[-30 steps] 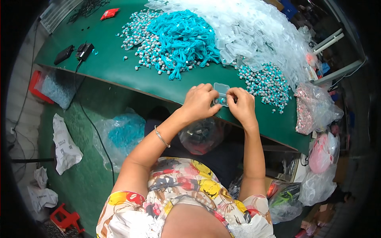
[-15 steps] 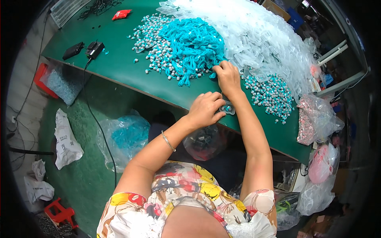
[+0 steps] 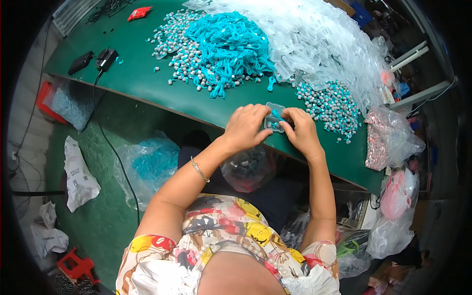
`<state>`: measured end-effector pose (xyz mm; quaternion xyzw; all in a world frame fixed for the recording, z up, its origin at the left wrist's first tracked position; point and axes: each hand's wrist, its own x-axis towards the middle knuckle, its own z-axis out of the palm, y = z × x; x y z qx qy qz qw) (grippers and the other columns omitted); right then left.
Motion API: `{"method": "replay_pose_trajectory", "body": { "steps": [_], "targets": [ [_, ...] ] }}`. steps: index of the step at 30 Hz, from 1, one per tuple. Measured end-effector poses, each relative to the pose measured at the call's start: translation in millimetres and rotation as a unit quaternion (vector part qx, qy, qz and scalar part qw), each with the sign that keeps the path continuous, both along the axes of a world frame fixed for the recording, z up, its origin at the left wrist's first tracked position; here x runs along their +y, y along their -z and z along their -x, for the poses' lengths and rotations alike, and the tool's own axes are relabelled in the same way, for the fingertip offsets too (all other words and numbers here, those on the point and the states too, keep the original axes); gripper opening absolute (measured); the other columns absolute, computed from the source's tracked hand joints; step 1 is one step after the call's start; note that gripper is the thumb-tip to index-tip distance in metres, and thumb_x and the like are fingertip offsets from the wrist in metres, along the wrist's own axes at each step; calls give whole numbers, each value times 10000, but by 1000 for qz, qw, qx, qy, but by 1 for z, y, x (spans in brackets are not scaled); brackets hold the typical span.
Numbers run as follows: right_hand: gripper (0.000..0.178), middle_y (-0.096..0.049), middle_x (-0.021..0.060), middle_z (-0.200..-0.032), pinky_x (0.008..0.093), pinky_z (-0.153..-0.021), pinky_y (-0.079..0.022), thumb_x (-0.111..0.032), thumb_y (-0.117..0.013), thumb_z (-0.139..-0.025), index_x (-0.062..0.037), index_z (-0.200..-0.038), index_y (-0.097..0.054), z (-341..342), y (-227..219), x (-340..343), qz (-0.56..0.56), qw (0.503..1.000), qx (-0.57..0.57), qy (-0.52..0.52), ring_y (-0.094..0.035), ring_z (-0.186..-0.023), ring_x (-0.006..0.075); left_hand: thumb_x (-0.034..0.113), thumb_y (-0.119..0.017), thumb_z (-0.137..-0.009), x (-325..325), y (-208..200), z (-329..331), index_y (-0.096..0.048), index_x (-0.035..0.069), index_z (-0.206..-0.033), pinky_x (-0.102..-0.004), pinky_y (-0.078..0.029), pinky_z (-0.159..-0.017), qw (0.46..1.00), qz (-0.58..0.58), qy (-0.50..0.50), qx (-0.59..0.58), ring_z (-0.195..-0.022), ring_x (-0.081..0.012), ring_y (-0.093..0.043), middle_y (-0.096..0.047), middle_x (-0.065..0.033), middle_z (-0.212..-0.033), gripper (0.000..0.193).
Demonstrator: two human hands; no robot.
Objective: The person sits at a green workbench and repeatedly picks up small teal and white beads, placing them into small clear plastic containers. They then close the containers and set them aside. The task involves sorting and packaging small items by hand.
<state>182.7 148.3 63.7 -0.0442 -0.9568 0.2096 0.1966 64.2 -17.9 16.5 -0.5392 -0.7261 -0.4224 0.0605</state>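
Observation:
A small clear plastic case [image 3: 274, 106] with its lid folded back lies near the table's front edge. Along its left side, my left hand [image 3: 246, 128] is closed on it with fingers and thumb. From the right, my right hand [image 3: 304, 132] pinches a teal cord bundle [image 3: 277, 115] over the case. Small teal pieces show inside the case, partly hidden by my fingers. Beyond my hands rises a heap of teal cord bundles [image 3: 231, 46], with small grey-and-teal bud-like pieces [image 3: 179, 51] around it. More such pieces [image 3: 330, 105] are spread to the right.
A large mound of clear plastic cases [image 3: 314, 44] covers the far right of the green table [image 3: 142, 88]. A black adapter [image 3: 105, 59] with a cable sits at the left. Bags of pink pieces [image 3: 377, 147] hang by the right edge; a red stool [image 3: 77, 265] stands on the floor.
My right hand has come back from the teal heap to the case, bringing a teal cord bundle. My left hand stays at the case. The whole view has shifted slightly.

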Motion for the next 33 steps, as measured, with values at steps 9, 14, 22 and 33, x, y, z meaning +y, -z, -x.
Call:
{"method": "replay_pose_trajectory", "body": {
  "steps": [9, 14, 22, 33],
  "targets": [
    [158, -637, 76, -930, 400, -769, -458, -40, -712, -768, -68, -904, -635, -2, 5, 1, -68, 995, 52, -46, -603, -897, 282, 253, -786, -743, 2, -1, 0, -572, 85, -1135, -419, -453, -773, 1000, 4, -3, 11, -928, -277, -591, -625, -65, -987, 477],
    [169, -635, 108, -955, 402, -820, -475, -79, -681, -820, -47, -984, -663, 1, 6, 15, 25, 999, 36, -30, -600, -923, 302, 256, -780, -746, 1, -1, 0, -618, 98, -1050, -416, -455, -772, 1000, 5, 3, 8, -924, -279, -587, -620, -55, -994, 379],
    [198, -632, 121, -943, 398, -753, -497, -66, -703, -821, -28, -1006, -646, 11, 25, 24, 78, 996, 10, 51, -615, -857, 309, 263, -788, -739, 1, -1, -1, -617, 97, -1046, -408, -452, -766, 1000, 6, 2, 12, -918, -267, -587, -622, -44, -973, 388],
    [266, -656, 169, -990, 433, -816, -517, 34, -628, -799, -6, -1061, -652, -11, 23, -3, 1, 995, 103, -20, -631, -930, 366, 257, -816, -739, 1, 1, 0, -500, 103, -1271, -409, -452, -792, 999, 10, 11, -40, -937, -268, -613, -644, -54, -961, 639]
  ]
}}
